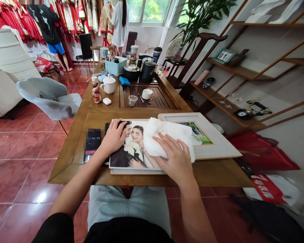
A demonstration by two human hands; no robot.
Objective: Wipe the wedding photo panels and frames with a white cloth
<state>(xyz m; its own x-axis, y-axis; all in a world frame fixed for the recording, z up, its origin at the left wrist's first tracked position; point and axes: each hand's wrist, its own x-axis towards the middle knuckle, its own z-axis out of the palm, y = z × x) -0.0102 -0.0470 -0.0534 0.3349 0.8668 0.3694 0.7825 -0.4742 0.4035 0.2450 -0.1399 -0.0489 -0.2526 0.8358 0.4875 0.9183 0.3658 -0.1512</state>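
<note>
My left hand lies over the upper left of a wedding photo panel, fingers stretched across its edge. The panel shows a couple, and a light wooden edge sticks out below it. On the panel's right part, my right hand presses a folded white fluffy cloth, holding it under the fingers. The cloth hides that side of the picture and overlaps a white picture frame with a green garden image. A phone showing 08:50 rests left of my left hand.
Farther back on the wooden table are a drink bottle, a lidded white cup, a small plastic cup and a tea tray. A grey chair stands left. Shelves line the right. Two people stand near hanging clothes.
</note>
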